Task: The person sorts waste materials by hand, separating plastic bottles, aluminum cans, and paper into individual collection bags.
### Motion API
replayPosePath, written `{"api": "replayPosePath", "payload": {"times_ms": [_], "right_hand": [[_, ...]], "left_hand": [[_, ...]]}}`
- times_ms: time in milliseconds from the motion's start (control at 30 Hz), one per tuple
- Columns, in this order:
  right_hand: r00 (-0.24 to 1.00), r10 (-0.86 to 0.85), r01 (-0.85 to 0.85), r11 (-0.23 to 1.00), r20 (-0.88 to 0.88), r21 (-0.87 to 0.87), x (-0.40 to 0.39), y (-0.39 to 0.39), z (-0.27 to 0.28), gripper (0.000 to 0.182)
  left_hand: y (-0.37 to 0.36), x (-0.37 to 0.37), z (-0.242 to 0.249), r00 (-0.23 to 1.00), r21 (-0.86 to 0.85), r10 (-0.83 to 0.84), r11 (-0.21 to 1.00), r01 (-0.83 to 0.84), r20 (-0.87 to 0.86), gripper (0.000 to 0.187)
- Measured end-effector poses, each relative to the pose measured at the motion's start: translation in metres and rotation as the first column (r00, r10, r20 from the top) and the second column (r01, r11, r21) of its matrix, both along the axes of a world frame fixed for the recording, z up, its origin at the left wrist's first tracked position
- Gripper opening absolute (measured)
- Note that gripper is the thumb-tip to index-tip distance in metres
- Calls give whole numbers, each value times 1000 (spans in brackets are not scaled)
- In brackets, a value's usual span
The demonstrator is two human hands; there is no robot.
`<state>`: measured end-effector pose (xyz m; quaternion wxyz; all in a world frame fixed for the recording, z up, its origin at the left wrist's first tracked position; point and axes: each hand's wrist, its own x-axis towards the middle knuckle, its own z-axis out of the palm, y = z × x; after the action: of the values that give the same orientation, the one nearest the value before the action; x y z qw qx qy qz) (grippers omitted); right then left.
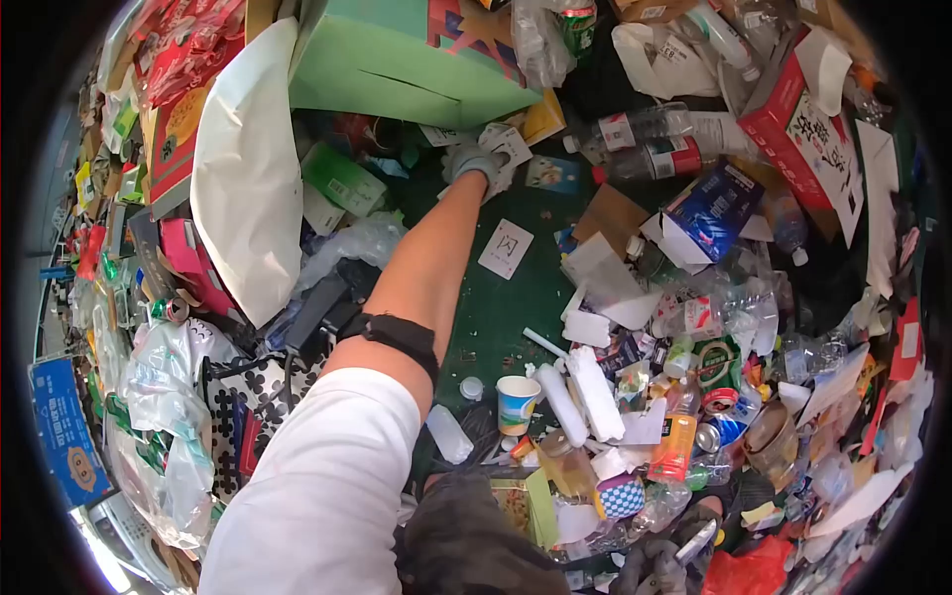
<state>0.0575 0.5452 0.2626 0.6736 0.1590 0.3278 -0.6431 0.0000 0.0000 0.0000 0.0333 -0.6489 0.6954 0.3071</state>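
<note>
Green card forms the big box at twelve o'clock, and just below it the left hand, in a greyish glove, has its fingers curled on a few white cards (the fingertips are partly hidden). These cards lie at twelve o'clock, above the dark green surface. A single card with a large black character lies flat closer to the middle, apart from the hand, and a blue picture card lies near the hand, at one o'clock. The right hand, also in a grey glove, is down at five o'clock beside a pale, narrow object; whether it grips that, I cannot tell. Clear bottles lie at one o'clock, with a blue box and a red box towards two. A paper cup stands near six o'clock, left of white foam pieces. A puffy white bag sits at ten o'clock, beside a green and white carton.
</note>
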Motion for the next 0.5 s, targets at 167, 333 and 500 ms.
{"api": "replayPosePath", "payload": {"times_ms": [167, 333, 500], "right_hand": [[935, -114, 297, 768, -336, 568, 8, -56, 29, 30], [929, -109, 302, 777, -355, 552, 12, -63, 27, 30], [913, -85, 328, 734, -398, 594, 18, -66, 18, 28]], "left_hand": [[12, -5, -34, 940, 81, 102, 994, -79, -325, 64], [63, 28, -44, 949, 10, -126, 991, 135, -287, 70], [54, 33, -33, 623, 471, 266, 862, 187, -735, 71]]}}
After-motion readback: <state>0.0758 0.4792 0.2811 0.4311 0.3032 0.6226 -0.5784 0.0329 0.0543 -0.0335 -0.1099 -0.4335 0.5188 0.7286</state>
